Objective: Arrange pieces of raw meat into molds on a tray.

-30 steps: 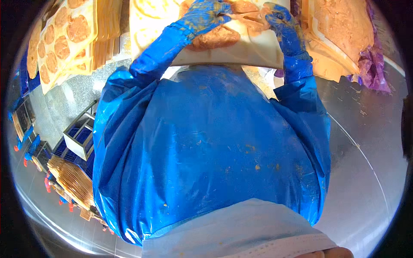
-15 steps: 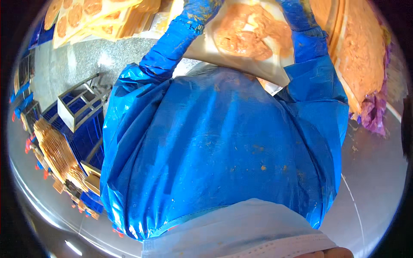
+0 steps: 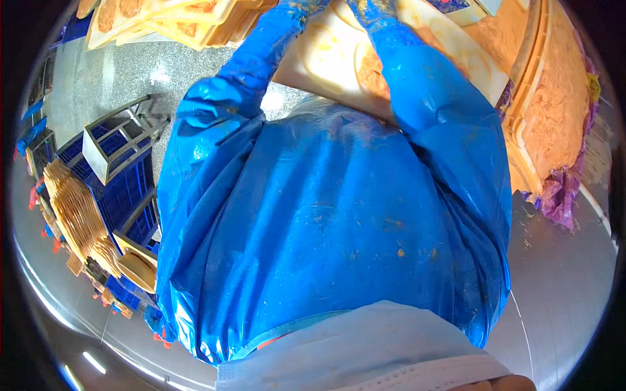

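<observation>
My left hand (image 3: 305, 6), in a smeared blue glove, reaches the upper edge of the view over the far left part of a white board (image 3: 323, 62). Close beside it on the right, my right hand (image 3: 375, 10) is over the same board, its glove coated with residue. The fingers of both hands are cut off or too smeared to read. Pinkish-orange paste (image 3: 373, 73) lies on the board, partly hidden behind my right forearm. Thin yellowish smears cover the board's left part.
Stacked cream trays with round orange-pink portions (image 3: 189, 23) stand at the upper left on a metal surface (image 3: 130, 81). At right, a large container holds more paste (image 3: 554, 98) beside purple plastic (image 3: 559, 199). A metal frame (image 3: 120, 140) and stacked trays (image 3: 75, 208) are farther left.
My right arm has swung left across the board, bringing my right hand near my left. The board now sits angled, with much of its left part bare of the paste seen earlier.
</observation>
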A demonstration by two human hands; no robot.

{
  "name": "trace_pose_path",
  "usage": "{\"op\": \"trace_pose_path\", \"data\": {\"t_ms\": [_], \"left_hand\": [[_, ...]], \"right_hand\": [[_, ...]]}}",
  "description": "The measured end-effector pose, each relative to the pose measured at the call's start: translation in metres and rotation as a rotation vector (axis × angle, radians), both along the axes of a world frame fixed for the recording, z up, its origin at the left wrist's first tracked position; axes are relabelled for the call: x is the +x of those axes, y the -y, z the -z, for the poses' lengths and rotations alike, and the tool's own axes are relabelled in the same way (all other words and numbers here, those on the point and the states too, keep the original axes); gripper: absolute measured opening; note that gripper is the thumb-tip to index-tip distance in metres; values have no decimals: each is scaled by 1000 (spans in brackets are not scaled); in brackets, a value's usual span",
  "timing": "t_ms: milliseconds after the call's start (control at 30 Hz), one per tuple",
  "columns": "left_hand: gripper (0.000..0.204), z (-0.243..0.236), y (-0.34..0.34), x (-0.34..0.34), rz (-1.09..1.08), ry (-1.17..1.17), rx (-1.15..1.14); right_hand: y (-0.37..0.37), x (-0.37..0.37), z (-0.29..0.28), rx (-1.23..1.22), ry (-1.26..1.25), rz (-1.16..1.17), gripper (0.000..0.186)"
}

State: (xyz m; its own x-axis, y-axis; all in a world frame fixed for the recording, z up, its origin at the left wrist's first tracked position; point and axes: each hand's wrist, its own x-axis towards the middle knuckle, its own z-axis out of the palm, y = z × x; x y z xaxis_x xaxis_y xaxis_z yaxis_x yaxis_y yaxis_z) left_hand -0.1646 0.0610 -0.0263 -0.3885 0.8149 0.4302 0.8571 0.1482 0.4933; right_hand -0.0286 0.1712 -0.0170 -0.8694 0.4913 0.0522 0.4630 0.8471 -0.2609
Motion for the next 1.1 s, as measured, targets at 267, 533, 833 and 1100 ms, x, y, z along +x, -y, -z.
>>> {"op": "trace_pose_path", "data": {"t_ms": [267,533,833,1100], "left_hand": [[41,18,48,30,360,-247,-550],[31,49,1,-29,316,-284,-11],[54,-13,-18,7,77,-461,-239],[74,20,-14,99,193,-208,-168]], "right_hand": [[-27,46,44,17,-163,-161,34],[3,71,24,63,-208,-227,35],[36,103,-10,221,-98,-260,34],[22,175,-25,8,-364,28,29]]}}
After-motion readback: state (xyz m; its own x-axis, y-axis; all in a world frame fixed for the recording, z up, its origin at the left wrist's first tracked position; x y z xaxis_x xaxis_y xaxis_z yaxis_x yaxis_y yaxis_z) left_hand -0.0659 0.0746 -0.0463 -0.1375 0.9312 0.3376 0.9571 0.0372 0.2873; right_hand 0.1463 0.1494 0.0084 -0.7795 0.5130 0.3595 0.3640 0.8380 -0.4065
